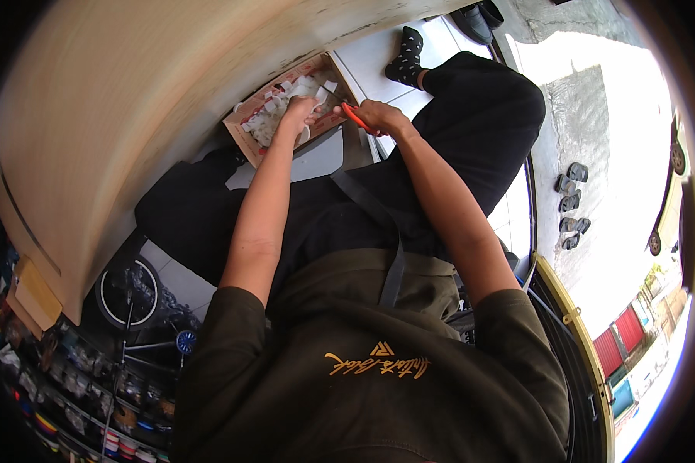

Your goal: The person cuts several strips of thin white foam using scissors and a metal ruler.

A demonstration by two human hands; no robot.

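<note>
My right hand grips a pair of scissors by their orange-red handles, with the blades pointing up and left over a cardboard box. Just left of the blades, my left hand is closed on a small white piece; its material is too small to make out. Both hands are over or beside the open cardboard box. Inside it lies a heap of white scraps. My fingers hide part of the heap and of the held piece.
A tall pale wooden panel stands close on the left. My bent legs flank the box, with one socked foot on the tiles. Dark shoes lie beyond, and sandals outside at right. A wheel shows lower left.
</note>
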